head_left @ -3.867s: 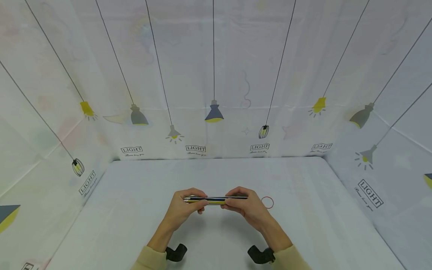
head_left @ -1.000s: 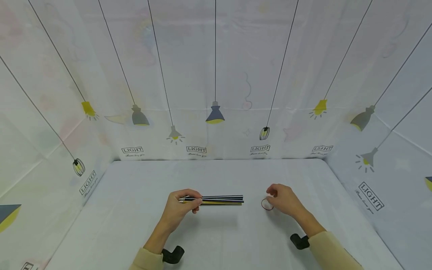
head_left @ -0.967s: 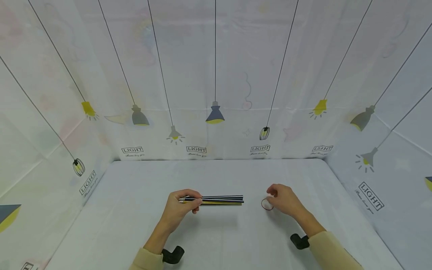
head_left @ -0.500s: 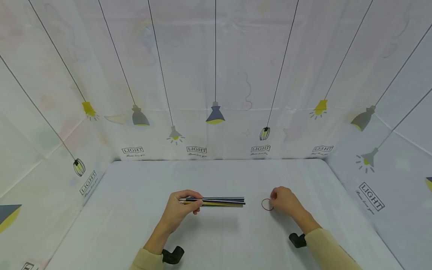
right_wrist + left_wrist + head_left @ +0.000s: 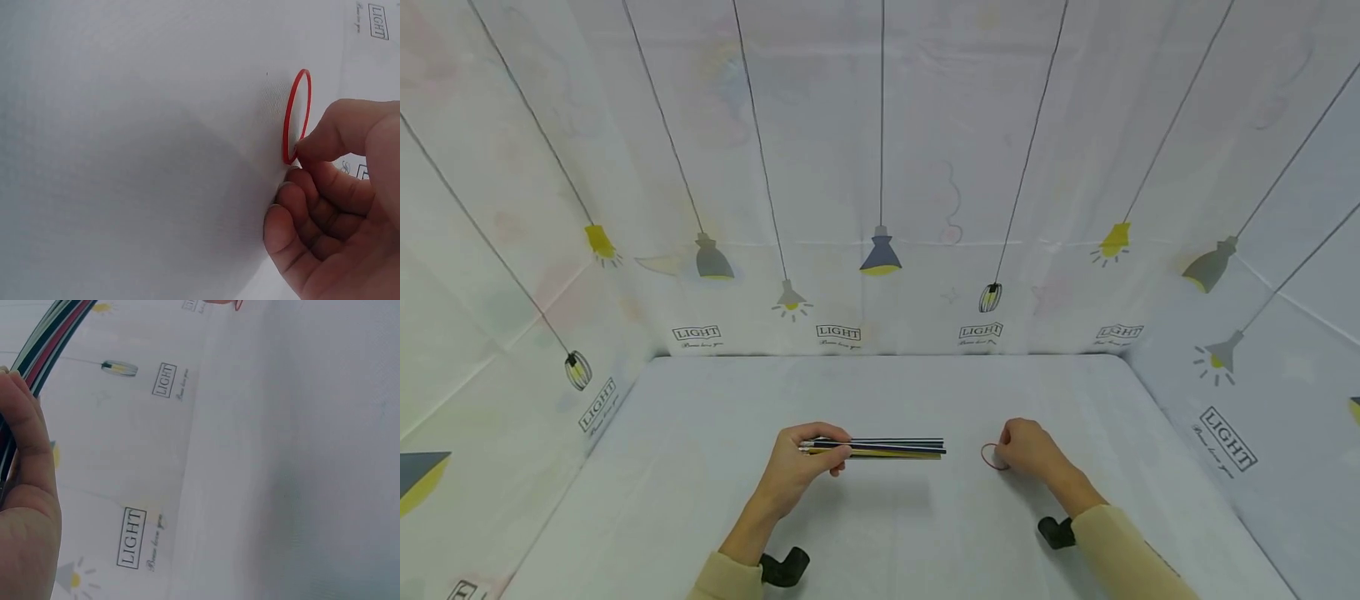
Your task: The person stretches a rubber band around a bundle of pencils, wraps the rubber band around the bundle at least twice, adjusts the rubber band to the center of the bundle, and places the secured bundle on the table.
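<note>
My left hand point(image 5: 805, 465) grips a bundle of several pencils point(image 5: 880, 448) at its left end and holds it level just above the white table point(image 5: 880, 533). In the left wrist view the pencils point(image 5: 47, 347) run past my thumb point(image 5: 28, 425). To the right, a thin red rubber band point(image 5: 992, 457) lies on the table. My right hand point(image 5: 1022, 448) has its fingers curled, and the thumb and forefinger pinch the band's near edge. The right wrist view shows the red rubber band point(image 5: 295, 112) tilted up on edge at my fingertips point(image 5: 312, 147).
White sheets printed with hanging lamps point(image 5: 880, 250) wall in the table at the back and on both sides. Black wrist mounts point(image 5: 786, 565) show near my sleeves. A bare stretch of table separates the pencil tips from the band.
3.9 s ago both hands held the pencil bundle. The right hand has since let go and moved right to the rubber band, and in the last second its fingers closed on the band's edge.
</note>
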`<state>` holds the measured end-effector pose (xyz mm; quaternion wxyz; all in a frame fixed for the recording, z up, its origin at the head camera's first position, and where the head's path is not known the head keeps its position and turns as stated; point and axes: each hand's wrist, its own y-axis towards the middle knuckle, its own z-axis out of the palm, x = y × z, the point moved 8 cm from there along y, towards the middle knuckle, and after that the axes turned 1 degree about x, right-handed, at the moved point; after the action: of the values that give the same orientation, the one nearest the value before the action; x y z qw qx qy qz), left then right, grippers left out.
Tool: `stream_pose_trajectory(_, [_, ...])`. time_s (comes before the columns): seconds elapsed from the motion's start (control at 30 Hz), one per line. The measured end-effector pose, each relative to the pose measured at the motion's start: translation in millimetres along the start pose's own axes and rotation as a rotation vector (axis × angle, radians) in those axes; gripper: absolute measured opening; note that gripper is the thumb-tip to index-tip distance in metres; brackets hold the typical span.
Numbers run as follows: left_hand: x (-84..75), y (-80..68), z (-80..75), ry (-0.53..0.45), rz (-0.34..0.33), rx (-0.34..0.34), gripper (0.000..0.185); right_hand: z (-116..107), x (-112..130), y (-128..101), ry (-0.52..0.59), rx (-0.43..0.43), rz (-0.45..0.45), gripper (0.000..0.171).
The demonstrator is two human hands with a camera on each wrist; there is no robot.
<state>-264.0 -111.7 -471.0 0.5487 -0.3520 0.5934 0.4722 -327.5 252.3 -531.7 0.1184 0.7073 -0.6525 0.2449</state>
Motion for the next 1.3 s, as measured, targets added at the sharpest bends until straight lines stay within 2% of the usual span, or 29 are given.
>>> stream_pose_trajectory(0.43, [1.3, -2.4, -1.9, 0.001, -0.007, -0.007, 0.025, -13.0, 7.2, -9.5, 0.077, -0.035, -0.059, 0.007])
stream_pose_trajectory(0.6, [1.1, -2.3, -2.2, -0.004, -0.003, -0.01, 0.026, -12.5, 5.2, -11.1, 0.112, -0.006, -0.028, 0.013])
stream_pose_trajectory(0.83, [0.2, -2.0, -1.5, 0.003, -0.002, -0.009, 0.023, -10.8, 6.3, -10.8, 0.103, 0.009, -0.025, 0.005])
stream_pose_trajectory(1.13, [1.2, -1.2, -1.4, -0.002, -0.01, -0.013, 0.03, -20.5, 26.8, -22.9, 0.142, -0.017, -0.092, 0.004])
stream_pose_trajectory(1.3, [0.3, -2.2, -1.6, 0.001, -0.011, -0.019, 0.028, -22.5, 42.2, -33.1, 0.171, -0.022, -0.128, 0.004])
